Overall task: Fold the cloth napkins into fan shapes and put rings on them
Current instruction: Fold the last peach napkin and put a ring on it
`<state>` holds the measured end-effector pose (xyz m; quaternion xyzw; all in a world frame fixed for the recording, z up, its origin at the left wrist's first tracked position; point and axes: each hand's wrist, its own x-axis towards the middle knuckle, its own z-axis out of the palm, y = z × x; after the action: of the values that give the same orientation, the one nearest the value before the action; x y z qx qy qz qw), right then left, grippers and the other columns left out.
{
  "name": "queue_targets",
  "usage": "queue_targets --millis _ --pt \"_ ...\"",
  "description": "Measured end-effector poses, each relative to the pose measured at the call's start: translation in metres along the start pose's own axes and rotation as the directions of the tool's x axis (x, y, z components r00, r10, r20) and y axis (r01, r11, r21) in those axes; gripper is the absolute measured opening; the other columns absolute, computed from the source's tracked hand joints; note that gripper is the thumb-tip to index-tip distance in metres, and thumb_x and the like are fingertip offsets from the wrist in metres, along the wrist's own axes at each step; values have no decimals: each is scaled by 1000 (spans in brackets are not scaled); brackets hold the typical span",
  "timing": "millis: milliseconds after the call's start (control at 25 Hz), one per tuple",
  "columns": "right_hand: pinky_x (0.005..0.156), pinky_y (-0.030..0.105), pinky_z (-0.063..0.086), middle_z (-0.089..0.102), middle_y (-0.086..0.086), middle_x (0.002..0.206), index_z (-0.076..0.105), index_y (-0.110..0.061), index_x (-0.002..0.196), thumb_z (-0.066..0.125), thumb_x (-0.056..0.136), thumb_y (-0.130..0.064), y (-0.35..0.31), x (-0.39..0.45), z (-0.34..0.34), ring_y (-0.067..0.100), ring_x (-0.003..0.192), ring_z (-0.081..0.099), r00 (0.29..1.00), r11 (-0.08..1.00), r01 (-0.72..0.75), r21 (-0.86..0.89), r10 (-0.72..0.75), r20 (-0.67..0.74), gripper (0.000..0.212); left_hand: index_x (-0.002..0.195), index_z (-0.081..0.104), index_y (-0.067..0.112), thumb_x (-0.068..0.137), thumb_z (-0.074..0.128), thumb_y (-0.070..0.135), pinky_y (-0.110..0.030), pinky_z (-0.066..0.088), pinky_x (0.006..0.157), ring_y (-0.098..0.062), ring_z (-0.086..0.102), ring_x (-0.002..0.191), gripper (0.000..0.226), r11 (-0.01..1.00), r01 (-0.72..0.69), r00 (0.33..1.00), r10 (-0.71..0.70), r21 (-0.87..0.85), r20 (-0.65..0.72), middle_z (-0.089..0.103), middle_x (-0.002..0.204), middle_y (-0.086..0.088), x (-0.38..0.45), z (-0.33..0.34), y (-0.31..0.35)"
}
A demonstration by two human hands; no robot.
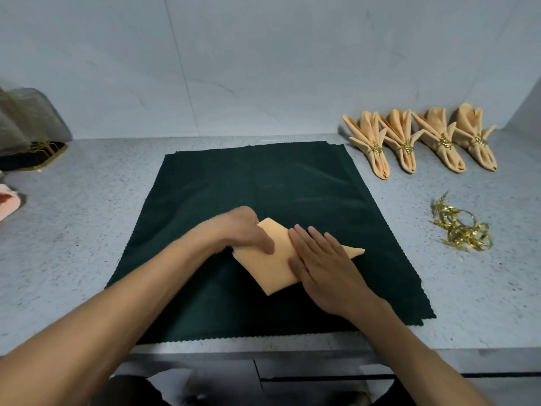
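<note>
Grey speckled table (87, 230) carried a dark green cloth (263, 183), with a folded peach napkin (272, 265) lying near its middle. Left hand (248, 232) gripped its left edge; right hand (325, 262) pressed flat, fingers straight.

You've got a dark green cloth (263, 183) on the counter (87, 230); sheer bag (26, 118) & pink item (7, 202) far left of it.
</note>
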<state>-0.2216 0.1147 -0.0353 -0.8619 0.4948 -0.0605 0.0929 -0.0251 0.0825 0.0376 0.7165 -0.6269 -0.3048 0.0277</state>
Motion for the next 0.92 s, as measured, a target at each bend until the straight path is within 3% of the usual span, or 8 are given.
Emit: queue_targets --millis 80,160,240,480,600,680,760,920 --pt "119 30 -11 1 -8 165 3 -24 158 -6 96 -52 1 3 4 12 152 -5 999 998 -14 -54 12 -33 68 113 63 17 80 56 38 -35 46 89 -27 58 110 40 876 -212 840 389 433 -377 64 116 -2 -7 24 3" --pt "118 32 -11 4 -4 165 5 -22 158 -10 91 -49 1 2 7 15 152 -3 999 994 32 -103 -37 -38 74 141 48 14 93 34 41 -35 29 113 -26 38 139 58 755 -494 737 627 431 -254 45 148 -7 -11 56 2" --pt "117 29 -14 -1 -7 165 1 -24 157 -12 91 -50 5 -1 6 12 151 -8 998 994 58 -95 -61 -29 73 156 17 16 102 14 45 -36 10 122 -15 6 151 61 754 -540 782 614 374 -107 13 164 -2 -8 82 -14" --pt "118 25 -12 -11 -9 163 -1 -23 158 -29 80 -66 38 -24 -1 5 148 -14 998 995 -55 -81 53 -29 93 157 4 31 88 -7 59 -29 -9 121 -12 -12 150 75 786 -436 818 549 439 -170 -7 164 5 -11 91 -26" --pt "121 35 19 21 0 163 27 -14 154 7 97 -49 41 -37 -7 18 150 19 990 984 -64 -164 42 -133 70 156 1 37 85 -9 62 -30 -8 121 -14 -13 150 76 795 -417 830 531 440 -173 -9 165 4 -15 91 -22" --pt "106 39 43 54 5 140 58 -9 132 34 94 -29 33 -32 -11 27 125 53 973 975 108 -194 -143 -179 49 156 3 37 86 -8 62 -32 -6 122 -14 -12 150 75 799 -422 829 532 429 -174 -7 165 2 -16 89 -23" --pt "85 37 47 58 2 117 64 -13 114 44 86 -24 25 -25 -12 23 95 54 945 965 210 -159 -242 -221 36 156 3 36 86 -9 63 -31 -5 122 -14 -12 150 76 804 -427 834 527 413 -165 -7 165 2 -16 89 -24" --pt "74 35 45 57 -2 108 66 -17 110 48 80 -32 26 -19 -8 21 89 53 952 989 122 -83 -140 -271 37 157 -1 28 84 -4 75 -35 -3 123 -13 -15 150 87 809 -415 856 503 417 -123 -11 165 0 -17 87 -23"
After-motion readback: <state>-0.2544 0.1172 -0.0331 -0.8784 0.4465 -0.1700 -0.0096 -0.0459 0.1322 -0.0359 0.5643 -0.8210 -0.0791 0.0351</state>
